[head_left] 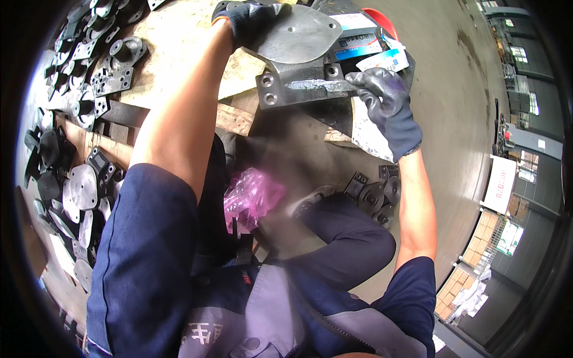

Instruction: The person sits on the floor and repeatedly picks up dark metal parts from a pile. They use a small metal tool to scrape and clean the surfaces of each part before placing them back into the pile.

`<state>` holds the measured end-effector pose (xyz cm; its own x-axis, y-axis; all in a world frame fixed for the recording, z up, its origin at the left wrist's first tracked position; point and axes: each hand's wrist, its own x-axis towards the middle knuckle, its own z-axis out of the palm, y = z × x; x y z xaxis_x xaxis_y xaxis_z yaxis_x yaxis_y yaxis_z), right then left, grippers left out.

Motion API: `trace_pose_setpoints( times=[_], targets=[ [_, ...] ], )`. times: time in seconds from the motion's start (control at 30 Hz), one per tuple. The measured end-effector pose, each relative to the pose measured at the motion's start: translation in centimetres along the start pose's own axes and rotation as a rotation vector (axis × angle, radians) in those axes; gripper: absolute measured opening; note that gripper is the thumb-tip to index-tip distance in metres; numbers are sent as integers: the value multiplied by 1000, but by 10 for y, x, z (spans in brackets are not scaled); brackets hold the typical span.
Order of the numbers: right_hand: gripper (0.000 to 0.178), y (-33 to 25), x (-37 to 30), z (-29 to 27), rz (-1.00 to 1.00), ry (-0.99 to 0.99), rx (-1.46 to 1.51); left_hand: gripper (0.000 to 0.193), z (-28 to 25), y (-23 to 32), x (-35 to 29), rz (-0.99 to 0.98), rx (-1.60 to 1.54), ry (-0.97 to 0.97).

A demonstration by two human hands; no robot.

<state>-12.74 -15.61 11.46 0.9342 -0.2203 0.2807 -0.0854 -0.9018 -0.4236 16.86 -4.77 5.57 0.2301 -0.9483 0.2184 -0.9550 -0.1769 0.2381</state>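
Observation:
My left hand [250, 19], in a dark glove with an orange cuff, grips the upper edge of a grey cast metal bracket [298, 42] with a flat oval plate and a bolt-holed foot. My right hand [388, 107], in a grey coated glove, is shut on a flat metal tool [325, 87] pressed along the bracket's lower flange. The bracket sits above a wooden surface, tilted toward me.
Many similar metal brackets [77, 119] lie piled on wooden boards at the left. A few more [376, 194] rest on the floor by my knee. A pink plastic bag [253, 194] lies near my legs. Small cardboard boxes [364, 45] and a red bin sit behind the bracket.

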Motion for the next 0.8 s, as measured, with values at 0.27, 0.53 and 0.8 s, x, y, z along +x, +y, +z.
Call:
trace_pose_setpoints(
  times=[0.27,0.53,0.8],
  targets=[
    [29,-82,-41,40,741,414,905,60,34,-16,0,-235,-274,3],
    [30,-103,-43,90,988,861,1029,61,16,3,6,-515,-752,-254],
    [33,-99,-41,114,928,998,1046,70,28,-4,3,-232,-374,-88]
  ],
)
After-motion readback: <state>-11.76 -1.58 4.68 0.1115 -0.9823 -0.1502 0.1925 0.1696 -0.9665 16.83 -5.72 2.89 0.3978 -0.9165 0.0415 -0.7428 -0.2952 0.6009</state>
